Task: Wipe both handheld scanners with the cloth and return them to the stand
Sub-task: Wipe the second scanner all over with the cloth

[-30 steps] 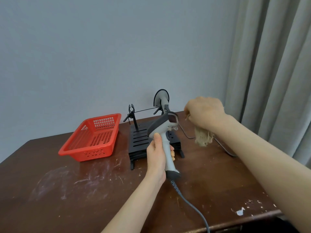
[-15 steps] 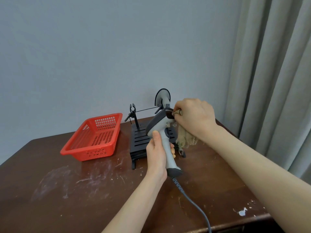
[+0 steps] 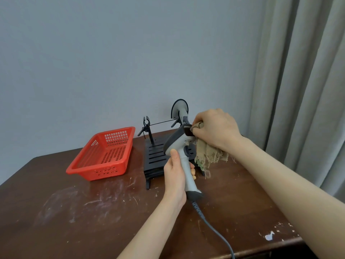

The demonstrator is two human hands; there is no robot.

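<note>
Under the right grip (image 3: 216, 130), the cloth (image 3: 209, 156) is pinched and rubbed on the scanner (image 3: 182, 146), squeezed by the left grip (image 3: 176, 174). Next, more sides probably need wiping.

Looked like a plain room at home or a small office, hard to tell which: scuffed dark wooden table (image 3: 74, 212) stood against a bare grey wall (image 3: 112, 62), grey curtain (image 3: 308, 81) hung at right, red plastic basket (image 3: 104, 156) sat on it.
</note>
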